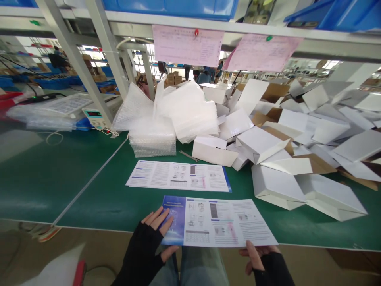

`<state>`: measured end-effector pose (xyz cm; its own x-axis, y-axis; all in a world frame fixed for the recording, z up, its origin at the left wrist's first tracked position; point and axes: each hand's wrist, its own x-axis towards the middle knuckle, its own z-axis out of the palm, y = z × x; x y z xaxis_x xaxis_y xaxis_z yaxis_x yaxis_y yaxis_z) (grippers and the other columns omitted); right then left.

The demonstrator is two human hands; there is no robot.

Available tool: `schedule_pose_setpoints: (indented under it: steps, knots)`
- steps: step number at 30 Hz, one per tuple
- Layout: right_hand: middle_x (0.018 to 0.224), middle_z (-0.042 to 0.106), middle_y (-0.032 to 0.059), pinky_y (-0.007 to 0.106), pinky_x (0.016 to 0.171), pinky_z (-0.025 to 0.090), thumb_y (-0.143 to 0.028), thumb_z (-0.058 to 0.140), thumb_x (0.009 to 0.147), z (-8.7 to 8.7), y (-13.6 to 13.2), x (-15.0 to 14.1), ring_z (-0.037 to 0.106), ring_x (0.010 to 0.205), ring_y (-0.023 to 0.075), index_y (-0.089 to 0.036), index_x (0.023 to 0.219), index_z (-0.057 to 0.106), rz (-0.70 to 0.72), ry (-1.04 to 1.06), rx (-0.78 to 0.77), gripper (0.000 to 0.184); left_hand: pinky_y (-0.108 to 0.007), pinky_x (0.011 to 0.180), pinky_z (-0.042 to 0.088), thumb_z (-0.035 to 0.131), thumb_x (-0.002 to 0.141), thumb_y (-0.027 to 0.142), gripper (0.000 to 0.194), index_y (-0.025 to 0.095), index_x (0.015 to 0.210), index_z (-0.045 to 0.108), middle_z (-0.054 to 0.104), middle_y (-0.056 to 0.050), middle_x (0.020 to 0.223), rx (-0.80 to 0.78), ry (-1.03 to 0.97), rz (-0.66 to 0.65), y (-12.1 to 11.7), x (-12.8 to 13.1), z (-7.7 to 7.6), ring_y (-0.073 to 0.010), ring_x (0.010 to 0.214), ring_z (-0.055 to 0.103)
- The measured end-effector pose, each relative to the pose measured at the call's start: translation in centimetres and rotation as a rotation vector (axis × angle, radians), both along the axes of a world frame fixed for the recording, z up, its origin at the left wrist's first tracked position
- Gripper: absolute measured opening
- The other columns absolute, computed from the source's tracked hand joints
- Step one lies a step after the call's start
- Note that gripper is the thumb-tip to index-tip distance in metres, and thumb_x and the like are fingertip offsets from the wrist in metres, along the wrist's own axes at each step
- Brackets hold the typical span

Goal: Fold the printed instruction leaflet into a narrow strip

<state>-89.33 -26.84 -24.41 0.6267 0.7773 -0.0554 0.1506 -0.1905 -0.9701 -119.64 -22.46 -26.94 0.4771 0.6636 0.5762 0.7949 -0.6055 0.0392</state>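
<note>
A printed leaflet (218, 222) with a blue left panel lies unfolded at the near edge of the green table (98, 194), overhanging it slightly. My left hand (150, 242), in a black fingerless glove, grips its left end, fingers on top and thumb beneath. My right hand (262, 260), gloved the same way, holds the leaflet's lower right edge from below. A second unfolded leaflet (178, 175) lies flat on the table just beyond.
A heap of white cardboard boxes (282, 159) fills the right side. Stacks of bubble-wrap bags (166, 119) stand behind the leaflets. A meter with a red display (95, 116) sits at the left by shelf posts. Pink sheets (187, 45) hang from the shelf above.
</note>
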Motion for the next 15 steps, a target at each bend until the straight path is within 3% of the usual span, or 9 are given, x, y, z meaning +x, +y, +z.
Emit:
schedule_pose_setpoints:
  steps: [2, 4, 7, 11, 15]
  knots:
    - [0.091, 0.069, 0.0069, 0.031, 0.055, 0.052, -0.062, 0.065, 0.087, 0.3, 0.5, 0.1, 0.064, 0.068, 0.0198, -0.017, 0.111, 0.059, -0.039, -0.258, 0.04, 0.051, -0.047, 0.113, 0.033, 0.066, 0.095, 0.04, 0.062, 0.015, 0.147, 0.045, 0.049, -0.011, 0.15, -0.012, -0.029, 0.008, -0.1, 0.1, 0.0, -0.0285, 0.143, 0.038]
    - [0.109, 0.067, 0.0078, 0.034, 0.074, 0.054, -0.049, 0.058, 0.097, 0.1, 1.1, -0.1, 0.066, 0.087, 0.0213, -0.02, 0.118, 0.063, -0.001, -0.575, 0.217, 0.036, -0.046, 0.114, 0.034, 0.066, 0.095, 0.038, 0.059, 0.017, 0.146, 0.046, 0.05, -0.01, 0.149, -0.035, -0.07, 0.017, -0.2, 0.2, 0.2, -0.0274, 0.143, 0.039]
    - [0.142, 0.053, 0.0078, 0.035, 0.093, 0.049, -0.026, 0.047, 0.103, -0.6, 2.4, -1.0, 0.056, 0.122, 0.0231, -0.022, 0.135, 0.06, 0.28, -0.924, 0.504, 0.035, -0.044, 0.116, 0.033, 0.061, 0.097, 0.028, 0.05, 0.016, 0.144, 0.048, 0.054, -0.009, 0.145, -0.039, -0.154, 0.051, -0.3, 0.7, 0.3, -0.0244, 0.142, 0.04]
    - [0.151, 0.044, 0.0129, 0.047, 0.105, 0.042, -0.015, 0.051, 0.098, -1.0, 4.0, -3.7, 0.042, 0.139, 0.0317, -0.014, 0.137, 0.057, 0.554, -1.056, 0.643, 0.039, -0.046, 0.12, 0.031, 0.054, 0.096, 0.016, 0.051, 0.013, 0.146, 0.045, 0.051, -0.011, 0.146, -0.037, -0.215, 0.074, -0.5, 1.1, -0.2, -0.0251, 0.142, 0.04]
    - [0.146, 0.049, 0.0128, 0.051, 0.103, 0.041, -0.011, 0.055, 0.095, -1.0, 4.8, -6.1, 0.041, 0.139, 0.0341, -0.014, 0.129, 0.061, 0.648, -1.076, 0.705, 0.034, -0.039, 0.114, 0.041, 0.044, 0.102, 0.034, 0.049, 0.014, 0.147, 0.044, 0.049, -0.011, 0.148, -0.114, -0.351, 0.16, -0.3, 1.3, 0.0, -0.0228, 0.138, 0.045]
